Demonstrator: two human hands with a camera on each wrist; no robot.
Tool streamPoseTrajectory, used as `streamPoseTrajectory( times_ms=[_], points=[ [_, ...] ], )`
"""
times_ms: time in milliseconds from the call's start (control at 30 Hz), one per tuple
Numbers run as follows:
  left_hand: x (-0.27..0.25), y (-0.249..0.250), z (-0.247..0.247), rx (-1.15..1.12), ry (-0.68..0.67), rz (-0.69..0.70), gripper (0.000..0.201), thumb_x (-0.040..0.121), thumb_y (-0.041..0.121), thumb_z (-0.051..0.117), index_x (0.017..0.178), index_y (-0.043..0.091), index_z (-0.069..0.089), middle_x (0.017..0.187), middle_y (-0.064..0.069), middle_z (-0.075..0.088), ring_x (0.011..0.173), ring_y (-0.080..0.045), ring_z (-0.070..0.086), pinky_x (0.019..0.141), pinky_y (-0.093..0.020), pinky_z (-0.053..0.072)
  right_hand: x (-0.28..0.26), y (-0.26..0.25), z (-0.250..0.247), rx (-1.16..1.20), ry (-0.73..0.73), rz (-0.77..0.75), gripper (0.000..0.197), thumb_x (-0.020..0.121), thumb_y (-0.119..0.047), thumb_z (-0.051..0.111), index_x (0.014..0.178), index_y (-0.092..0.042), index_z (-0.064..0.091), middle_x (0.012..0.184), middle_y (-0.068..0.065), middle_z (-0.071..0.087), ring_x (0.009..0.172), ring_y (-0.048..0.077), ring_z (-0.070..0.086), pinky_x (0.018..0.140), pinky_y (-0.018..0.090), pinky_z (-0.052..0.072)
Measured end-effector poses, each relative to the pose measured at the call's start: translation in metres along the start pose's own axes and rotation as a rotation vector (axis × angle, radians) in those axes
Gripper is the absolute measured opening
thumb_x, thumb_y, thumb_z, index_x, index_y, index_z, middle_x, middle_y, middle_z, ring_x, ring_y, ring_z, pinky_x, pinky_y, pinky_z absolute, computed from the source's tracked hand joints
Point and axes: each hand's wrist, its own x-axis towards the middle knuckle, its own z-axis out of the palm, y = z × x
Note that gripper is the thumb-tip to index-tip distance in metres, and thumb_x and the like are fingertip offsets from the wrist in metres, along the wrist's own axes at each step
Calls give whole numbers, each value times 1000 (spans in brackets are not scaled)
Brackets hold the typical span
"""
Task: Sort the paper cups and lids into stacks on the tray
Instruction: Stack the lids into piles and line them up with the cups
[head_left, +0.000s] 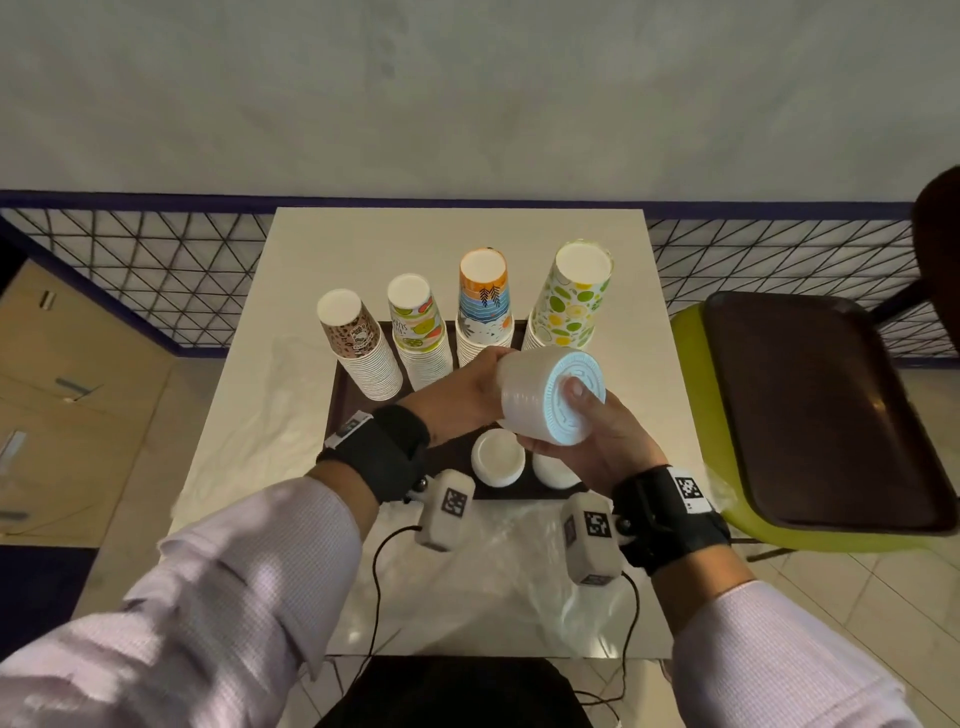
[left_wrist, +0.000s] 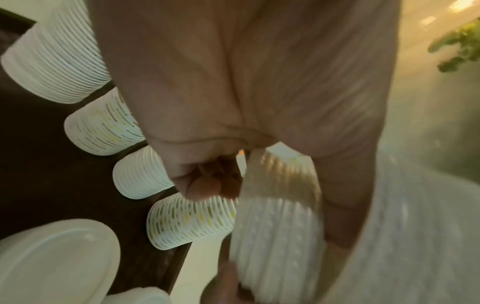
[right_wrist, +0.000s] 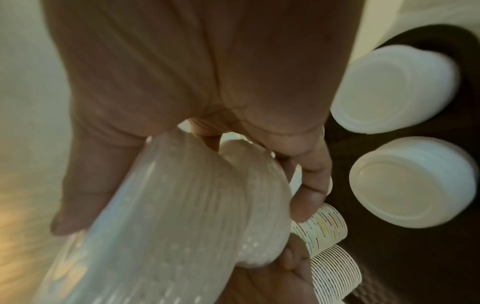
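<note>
I see the dark tray (head_left: 337, 384) on the tabletop (head_left: 291, 291) at frame centre, carrying four upside-down cup stacks (head_left: 361, 343) along its far side and two short lid stacks (head_left: 497, 457) nearer me. My left hand (head_left: 457, 395) grips the left end of a sideways stack of lids (head_left: 545, 397) above the tray; my right hand (head_left: 597, 441) cups it from below, thumb on its face.
</note>
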Motion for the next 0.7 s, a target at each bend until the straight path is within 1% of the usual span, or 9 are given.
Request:
streamPoseTrajectory(
  times_ms=[67, 100, 233, 267, 333, 400, 467, 567, 700],
  points=[
    [-3, 1, 1, -337, -66, -35, 75, 76, 34, 81, 141, 17, 48, 107, 8, 68, 87, -4, 63, 72, -21, 50, -2, -2, -2, -3, -10, -17, 110, 60, -52, 94, 146, -4, 45, 144, 34, 48, 133, 55, 46, 110, 71, 34],
    [-5, 1, 0, -464, -91, -45, 68, 78, 25, 81, 139, 17, 53, 104, 7, 71, 85, -5, 65, 70, -21, 51, -4, -3, -3, -7, -12, -26, 110, 60, -53, 94, 145, -3, 46, 140, 34, 51, 130, 53, 50, 109, 70, 33],
    [-8, -12, -2, -630, -59, -141, 47, 92, -4, 66, 132, 20, 64, 107, -4, 72, 94, -16, 65, 77, -26, 53, -8, -6, -10, -19, -1, -42, 100, 59, -54, 93, 138, -6, 55, 131, 25, 61, 120, 40, 60, 97, 57, 51],
    [-6, -20, -2, -549, -18, -149, 45, 92, -1, 67, 130, 23, 65, 107, -4, 70, 97, -18, 64, 79, -28, 52, -9, -8, -14, -18, 7, -51, 95, 57, -54, 93, 135, -10, 58, 129, 22, 63, 119, 38, 62, 95, 54, 54],
    [-4, -34, 3, -148, 109, -138, 44, 90, 20, 76, 129, 31, 60, 114, 0, 64, 106, -20, 60, 87, -31, 49, -11, -9, -23, -24, 36, -68, 94, 55, -55, 94, 132, -14, 60, 129, 20, 64, 121, 38, 61, 93, 52, 55],
    [-5, -46, 18, 284, 212, -102, 69, 80, 49, 81, 139, 36, 48, 129, 2, 52, 121, -19, 51, 102, -35, 44, -12, -9, -33, -24, 70, -80, 103, 56, -55, 94, 140, -10, 54, 137, 25, 59, 129, 43, 56, 95, 53, 54],
    [-5, -52, 38, 492, 186, -77, 95, 67, 69, 77, 148, 42, 34, 147, 1, 39, 136, -22, 38, 114, -44, 38, -14, -8, -42, -13, 97, -98, 103, 59, -53, 93, 142, -9, 52, 141, 27, 55, 132, 46, 51, 97, 55, 53],
    [9, -66, 62, 646, 93, -193, 104, 67, 68, 79, 152, 42, 25, 154, -1, 27, 140, -31, 30, 112, -56, 40, -17, -7, -51, -38, 109, -106, 95, 62, -52, 92, 138, -8, 57, 133, 24, 62, 125, 42, 60, 94, 51, 55],
    [23, -79, 80, 753, 71, -320, 92, 75, 51, 81, 150, 33, 31, 146, -4, 33, 131, -34, 41, 103, -53, 48, -20, -3, -59, -34, 142, -102, 93, 56, -51, 95, 132, -8, 60, 123, 17, 69, 114, 33, 66, 90, 48, 58]
  ],
)
